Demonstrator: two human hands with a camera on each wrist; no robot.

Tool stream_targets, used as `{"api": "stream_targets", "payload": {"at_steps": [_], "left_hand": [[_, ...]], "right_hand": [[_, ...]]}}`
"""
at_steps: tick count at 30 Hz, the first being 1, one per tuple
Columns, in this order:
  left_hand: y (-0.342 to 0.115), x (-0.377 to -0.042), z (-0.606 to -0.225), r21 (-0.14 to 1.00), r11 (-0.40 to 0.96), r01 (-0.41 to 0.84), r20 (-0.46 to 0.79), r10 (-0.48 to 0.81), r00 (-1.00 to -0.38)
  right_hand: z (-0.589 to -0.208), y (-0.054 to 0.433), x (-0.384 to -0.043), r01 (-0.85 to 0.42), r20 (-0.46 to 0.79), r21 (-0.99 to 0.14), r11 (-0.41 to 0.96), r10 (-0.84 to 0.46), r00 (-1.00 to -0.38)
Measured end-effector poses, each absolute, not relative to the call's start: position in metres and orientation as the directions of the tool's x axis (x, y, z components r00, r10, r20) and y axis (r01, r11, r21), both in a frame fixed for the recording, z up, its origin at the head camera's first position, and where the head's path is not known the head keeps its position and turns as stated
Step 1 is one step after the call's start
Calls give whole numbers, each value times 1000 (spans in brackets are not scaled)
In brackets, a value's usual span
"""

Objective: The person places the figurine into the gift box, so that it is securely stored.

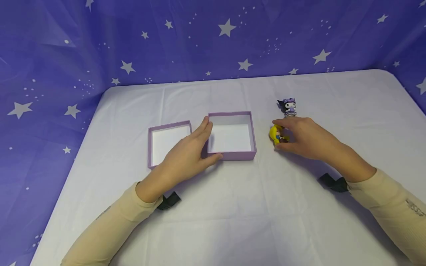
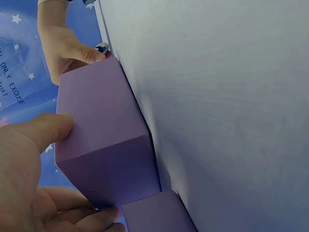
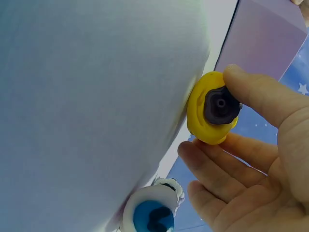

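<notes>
A purple open box (image 1: 237, 156) with a white inside stands mid-table. My left hand (image 1: 184, 155) holds it at the left side, thumb on the front wall and fingers toward the back left corner. To its left lies a shallower purple tray or lid (image 1: 150, 147), partly behind that hand. Right of the box, my right hand (image 1: 309, 138) pinches a small yellow-haired figurine (image 1: 275, 136) between thumb and fingers; it lies on its side, its dark base (image 3: 222, 105) facing the right wrist camera. Just behind is a black-and-purple figurine (image 1: 290, 106) with a white face.
A white cloth (image 1: 259, 221) covers the table. Behind it hangs a purple-blue curtain (image 1: 186, 44) with white stars. Dark wrist devices (image 1: 334, 183) stick out below both sleeves.
</notes>
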State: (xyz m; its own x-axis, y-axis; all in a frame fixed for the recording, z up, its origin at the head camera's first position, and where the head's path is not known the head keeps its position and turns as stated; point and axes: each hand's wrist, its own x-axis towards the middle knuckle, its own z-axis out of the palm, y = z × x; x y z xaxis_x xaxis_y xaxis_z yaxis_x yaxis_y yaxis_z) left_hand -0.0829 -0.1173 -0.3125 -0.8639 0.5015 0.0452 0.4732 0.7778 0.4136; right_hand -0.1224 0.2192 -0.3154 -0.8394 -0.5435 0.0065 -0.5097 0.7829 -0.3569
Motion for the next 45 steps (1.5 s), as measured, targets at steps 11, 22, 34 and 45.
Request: {"api": "stream_targets", "payload": {"at_steps": [11, 22, 34, 45], "left_hand": [[-118, -83, -315, 417, 773, 479, 50, 506, -861], [-118, -83, -315, 418, 774, 476, 54, 502, -863], [-118, -83, -315, 413, 777, 475, 52, 501, -864], [-117, -82, -315, 416, 775, 475, 54, 500, -864]], "right_hand": [[-317, 220, -124, -506, 52, -365, 782, -525, -849], [-318, 220, -123, -508, 98, -365, 780, -511, -854], [-309, 220, -121, -494, 124, -364, 790, -485, -866], [-306, 220, -120, -507, 165, -360, 783, -481, -861]]}}
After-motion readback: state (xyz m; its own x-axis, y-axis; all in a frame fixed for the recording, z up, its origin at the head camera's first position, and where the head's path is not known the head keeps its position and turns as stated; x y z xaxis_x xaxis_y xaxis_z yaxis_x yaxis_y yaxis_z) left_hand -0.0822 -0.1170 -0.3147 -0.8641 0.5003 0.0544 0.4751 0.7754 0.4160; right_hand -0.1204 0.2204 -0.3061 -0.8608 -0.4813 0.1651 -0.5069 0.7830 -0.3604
